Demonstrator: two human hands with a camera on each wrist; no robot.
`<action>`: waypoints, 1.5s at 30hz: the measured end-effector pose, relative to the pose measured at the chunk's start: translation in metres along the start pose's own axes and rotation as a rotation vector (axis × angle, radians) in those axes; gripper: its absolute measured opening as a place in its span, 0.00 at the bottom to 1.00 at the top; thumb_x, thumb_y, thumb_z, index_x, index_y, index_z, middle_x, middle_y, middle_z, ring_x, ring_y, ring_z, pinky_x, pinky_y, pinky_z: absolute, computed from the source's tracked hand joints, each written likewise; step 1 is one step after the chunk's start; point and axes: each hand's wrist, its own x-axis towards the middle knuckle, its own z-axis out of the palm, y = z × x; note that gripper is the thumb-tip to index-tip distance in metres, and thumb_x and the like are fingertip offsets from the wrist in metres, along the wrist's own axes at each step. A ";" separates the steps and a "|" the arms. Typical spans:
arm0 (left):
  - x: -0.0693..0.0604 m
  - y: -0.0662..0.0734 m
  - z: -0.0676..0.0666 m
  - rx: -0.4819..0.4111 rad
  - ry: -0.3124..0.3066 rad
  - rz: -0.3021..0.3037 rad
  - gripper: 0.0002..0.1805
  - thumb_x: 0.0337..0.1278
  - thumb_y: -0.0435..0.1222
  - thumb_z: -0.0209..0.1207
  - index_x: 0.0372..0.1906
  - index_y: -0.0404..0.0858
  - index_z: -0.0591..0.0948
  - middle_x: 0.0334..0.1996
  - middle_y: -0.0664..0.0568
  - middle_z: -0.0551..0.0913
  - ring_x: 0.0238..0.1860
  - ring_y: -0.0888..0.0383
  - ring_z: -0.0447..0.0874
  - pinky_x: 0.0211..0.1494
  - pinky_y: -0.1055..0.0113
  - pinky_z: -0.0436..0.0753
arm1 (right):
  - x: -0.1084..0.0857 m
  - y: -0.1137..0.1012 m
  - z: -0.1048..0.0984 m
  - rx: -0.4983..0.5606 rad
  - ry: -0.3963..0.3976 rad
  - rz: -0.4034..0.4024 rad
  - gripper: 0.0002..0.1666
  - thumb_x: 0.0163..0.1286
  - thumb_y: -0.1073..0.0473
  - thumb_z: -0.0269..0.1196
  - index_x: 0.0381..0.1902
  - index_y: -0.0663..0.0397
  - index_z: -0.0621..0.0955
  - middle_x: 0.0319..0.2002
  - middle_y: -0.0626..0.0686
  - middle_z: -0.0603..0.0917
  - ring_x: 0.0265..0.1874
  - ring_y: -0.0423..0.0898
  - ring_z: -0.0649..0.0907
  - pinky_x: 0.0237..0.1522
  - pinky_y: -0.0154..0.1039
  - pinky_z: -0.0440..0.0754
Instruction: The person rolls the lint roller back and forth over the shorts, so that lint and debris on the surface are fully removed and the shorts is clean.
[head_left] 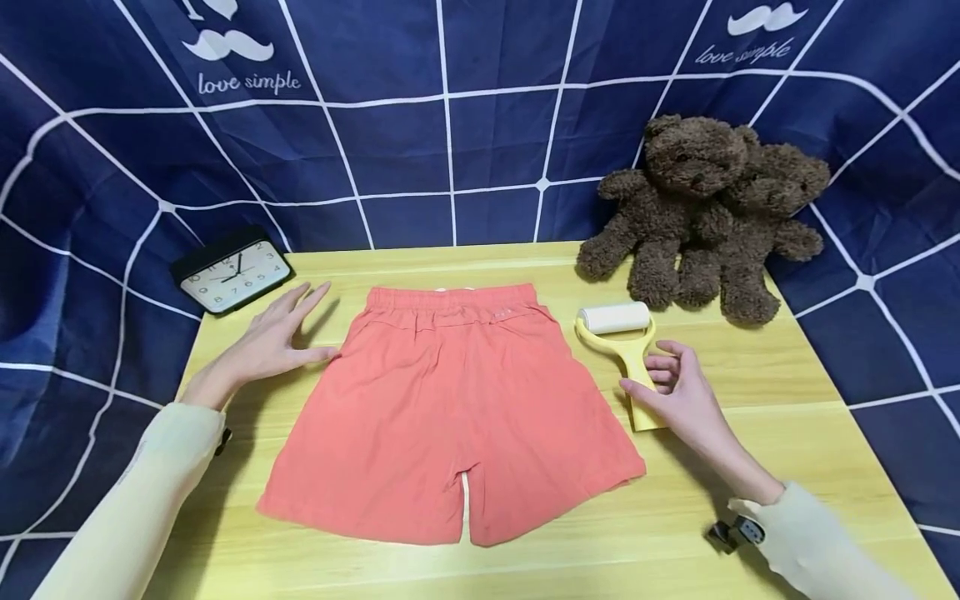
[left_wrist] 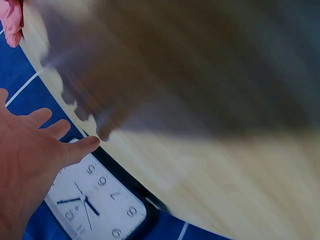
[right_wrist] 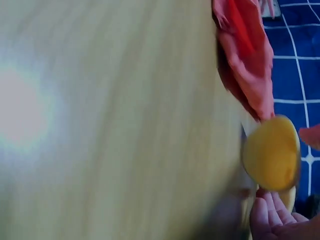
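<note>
I have the right hand [head_left: 686, 392], right of centre, around the handle [head_left: 647, 417] of one yellow lint roller [head_left: 613, 319]; thumb and fingers lie on opposite sides, but I can't tell whether they pinch. I see bare wood from there to the right edge of the table [head_left: 787, 400]. One pair of coral shorts [head_left: 457, 400] lies flat at centre. My left hand [head_left: 266, 337], centre left, is spread wide, thumb tip at their left edge. Beyond: one clock [head_left: 236, 275], upper left; two brown bears [head_left: 693, 192], upper right.

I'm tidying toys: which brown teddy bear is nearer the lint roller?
The left teddy bear in the head view: its feet lie just beyond the lint roller; the right teddy bear is farther.
</note>
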 end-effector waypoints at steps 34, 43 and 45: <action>0.027 0.013 -0.009 0.104 -0.170 0.093 0.45 0.73 0.56 0.69 0.86 0.49 0.66 0.85 0.30 0.51 0.84 0.25 0.41 0.74 0.17 0.43 | 0.065 -0.080 0.049 0.004 -0.097 -0.462 0.26 0.71 0.66 0.74 0.66 0.59 0.84 0.46 0.57 0.90 0.42 0.42 0.85 0.45 0.28 0.80; 0.015 0.011 0.001 0.113 -0.118 0.129 0.36 0.77 0.50 0.66 0.84 0.50 0.71 0.85 0.32 0.55 0.84 0.26 0.44 0.75 0.19 0.43 | 0.115 -0.126 0.105 -0.145 -0.336 -0.635 0.22 0.77 0.55 0.71 0.67 0.45 0.85 0.50 0.45 0.88 0.42 0.47 0.82 0.48 0.47 0.78; 0.014 0.011 0.003 0.121 -0.104 0.149 0.36 0.77 0.48 0.67 0.84 0.50 0.72 0.84 0.32 0.56 0.84 0.26 0.47 0.75 0.18 0.46 | 0.122 -0.134 0.119 -0.188 -0.388 -0.659 0.22 0.78 0.51 0.70 0.67 0.43 0.85 0.50 0.43 0.87 0.42 0.46 0.82 0.48 0.48 0.78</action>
